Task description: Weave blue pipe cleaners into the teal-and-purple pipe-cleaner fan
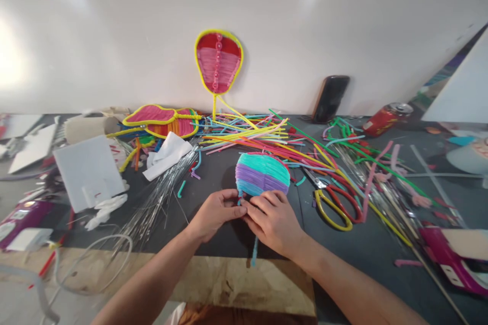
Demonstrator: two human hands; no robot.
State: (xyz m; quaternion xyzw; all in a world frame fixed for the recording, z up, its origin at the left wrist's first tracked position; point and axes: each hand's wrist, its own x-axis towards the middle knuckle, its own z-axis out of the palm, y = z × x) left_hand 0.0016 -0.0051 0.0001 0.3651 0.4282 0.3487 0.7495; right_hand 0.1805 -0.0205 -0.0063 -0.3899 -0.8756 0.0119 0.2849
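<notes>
A pipe-cleaner petal (263,172) with turquoise, purple and blue bands stands tilted up between my hands at the table's middle. My left hand (219,212) pinches its lower left edge with thumb and fingertips. From the other side, my right hand (269,218) wraps its fingers over the petal's lower edge, the thumb side close to my left thumb. A light blue pipe-cleaner end (254,251) hangs below my right hand. Scissors (335,205) with red and yellow handles lie just to the right. Part of the petal's base is hidden behind my fingers.
A yellow-rimmed pink and red petal (219,63) leans against the white wall. Behind my hands lie loose pipe cleaners (251,134); metal wires (152,203) lie to the left. A phone (331,99), a red can (387,118) and a magenta glue gun (450,259) are on the right.
</notes>
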